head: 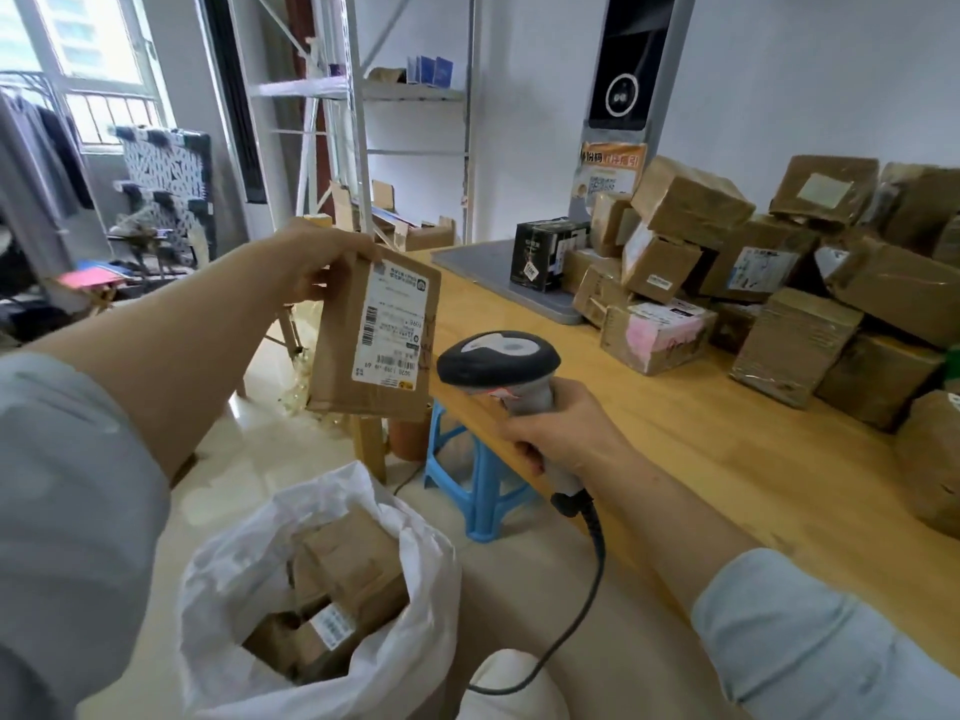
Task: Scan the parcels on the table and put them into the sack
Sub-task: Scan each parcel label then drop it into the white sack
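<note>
My left hand (317, 262) grips the top edge of a flat brown parcel (337, 356), held upright in the air with its white shipping label facing me. My right hand (561, 433) is curled round the handle of a grey and black barcode scanner (498, 363), whose head points at the parcel's label from just to its right. Below, on the floor, a white sack (395, 662) stands open with several brown parcels (348, 569) inside. A pile of parcels (769, 283) covers the right part of the wooden table (701, 459).
The scanner's black cable (592, 574) hangs down toward my lap. A blue plastic stool (478, 491) stands under the table edge. A black carton (545, 252) sits on a grey mat (483, 262) at the table's far end. Metal shelving (363, 90) stands behind.
</note>
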Demonstrator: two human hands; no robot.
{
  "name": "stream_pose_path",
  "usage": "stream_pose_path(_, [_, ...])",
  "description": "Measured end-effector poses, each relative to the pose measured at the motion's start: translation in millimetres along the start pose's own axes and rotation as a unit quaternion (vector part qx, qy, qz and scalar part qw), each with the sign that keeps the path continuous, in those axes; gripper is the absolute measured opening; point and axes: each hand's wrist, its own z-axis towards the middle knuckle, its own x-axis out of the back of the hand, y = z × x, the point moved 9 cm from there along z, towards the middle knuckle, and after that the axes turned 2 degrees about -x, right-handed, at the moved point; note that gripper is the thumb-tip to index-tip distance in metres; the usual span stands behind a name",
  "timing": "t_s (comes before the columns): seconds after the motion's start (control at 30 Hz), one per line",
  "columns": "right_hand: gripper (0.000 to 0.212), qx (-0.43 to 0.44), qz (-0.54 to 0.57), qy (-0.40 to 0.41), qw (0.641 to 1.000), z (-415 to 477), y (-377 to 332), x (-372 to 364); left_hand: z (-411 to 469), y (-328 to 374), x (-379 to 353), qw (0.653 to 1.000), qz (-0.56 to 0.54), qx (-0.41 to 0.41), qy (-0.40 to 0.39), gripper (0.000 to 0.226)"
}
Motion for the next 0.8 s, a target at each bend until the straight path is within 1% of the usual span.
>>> stream_pose_path(0.07, [0.025, 0.003, -0.016, -0.013, 1.000, -2.1, -1.1, -5.9, 1.3, -0.4, 3.1, 0.998, 0.054, -0.003, -0.010, 0.036])
stream_pose_path(0.1, [0.026, 0.007, -0.026, -0.020, 0.999, -2.8, -1.3, -9.0, 0.8, -0.5, 4.0, 0.997, 0.080, -0.002, -0.017, 0.045])
stream_pose_path(0.17, [0.027, 0.025, -0.073, -0.028, 0.997, -3.6, -2.8, -14.9, -0.1, -1.4, 3.6, 0.993, 0.116, 0.002, -0.036, 0.073])
stream_pose_path(0.2, [0.028, 0.036, -0.104, -0.031, 0.993, -3.4, -3.7, -17.7, -0.6, -2.1, 2.9, 0.991, 0.127, 0.005, -0.046, 0.081])
stream_pose_path(0.23, [0.030, 0.046, -0.131, -0.032, 0.990, -2.8, -4.3, -20.4, -0.6, -3.4, 2.5, 0.989, 0.135, 0.008, -0.053, 0.083])
stream_pose_path(0.37, [0.031, 0.081, -0.190, -0.030, 0.978, -2.2, -5.7, -27.2, -2.7, -10.5, 0.4, 0.984, 0.164, 0.013, -0.073, 0.067])
stream_pose_path(0.5, [0.034, 0.127, -0.215, -0.029, 0.968, -5.9, -12.5, -34.0, -3.3, -18.9, -2.7, 0.979, 0.185, 0.014, -0.085, 0.069])
stream_pose_path(0.63, [0.039, 0.155, -0.275, -0.028, 0.948, -4.1, -14.1, -43.1, -0.6, -24.1, -1.2, 0.975, 0.210, 0.016, -0.075, 0.068])
stream_pose_path(0.8, [0.037, 0.169, -0.276, -0.024, 0.946, -2.5, -12.5, -46.3, 2.7, -31.6, -0.6, 0.971, 0.228, 0.024, -0.074, 0.064])
